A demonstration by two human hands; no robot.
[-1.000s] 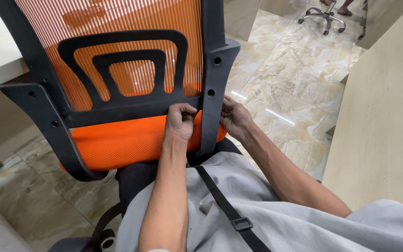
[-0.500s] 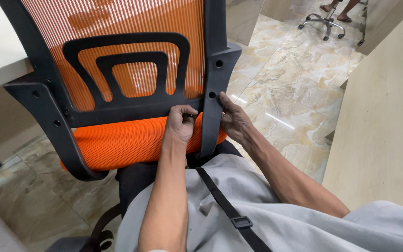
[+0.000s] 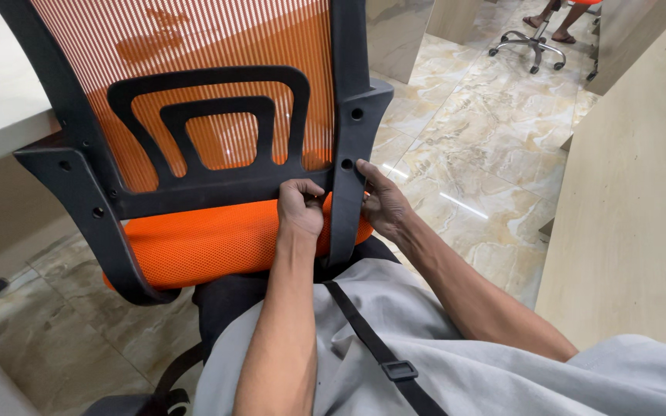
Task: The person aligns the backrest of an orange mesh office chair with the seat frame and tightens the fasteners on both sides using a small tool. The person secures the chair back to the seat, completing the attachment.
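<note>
An office chair stands in front of me, seen from behind. Its back is orange mesh (image 3: 194, 46) in a black plastic frame (image 3: 210, 189), with an orange seat cushion (image 3: 202, 243) below. My left hand (image 3: 301, 209) is curled on the lower crossbar of the frame, just left of the right upright strut (image 3: 348, 162). My right hand (image 3: 383, 204) grips that strut from the right side, thumb near a screw hole. Whether either hand holds a small part is hidden by the fingers.
A wooden panel (image 3: 626, 216) runs along the right. A pale desk (image 3: 1, 115) is at the left. Marble floor tiles (image 3: 479, 154) lie beyond. At the far back stand another chair's wheeled base (image 3: 529, 42) and another person's feet (image 3: 553, 19).
The chair back sits slightly lower and more to the right in view. Both hands stay on the lower right of the frame, with the right thumb now stretched up the strut.
</note>
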